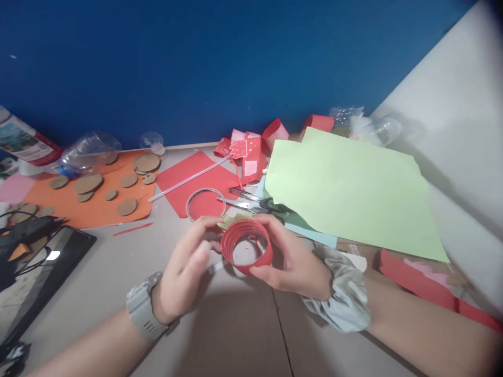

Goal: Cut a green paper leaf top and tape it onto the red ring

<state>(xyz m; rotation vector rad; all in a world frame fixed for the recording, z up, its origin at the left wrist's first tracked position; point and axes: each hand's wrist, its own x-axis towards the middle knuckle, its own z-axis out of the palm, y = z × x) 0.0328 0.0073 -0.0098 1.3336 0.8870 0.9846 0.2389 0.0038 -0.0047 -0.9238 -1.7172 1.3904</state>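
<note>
A short red ridged ring [247,246], open in the middle, is tilted so that I see into it above the table. My right hand [288,256] grips its right side, thumb low at the front and fingers behind the rim. At the upper left rim sits a crumpled yellow-green piece [231,220], paper-like. My left hand [188,267] is curled at the ring's left side; its index fingertip meets the yellow-green piece, while the thumb is blurred and stands off. Just behind lie scissors [243,203] and a clear roll of tape [205,204].
Red paper [200,178], orange paper [98,209] with several cardboard discs [128,207], and light green sheets [353,188] cover the back. A plastic bottle [90,149] lies left, near a black-edged device [58,277]. Red strips [416,277] are at right. A blue wall [236,68] rises behind.
</note>
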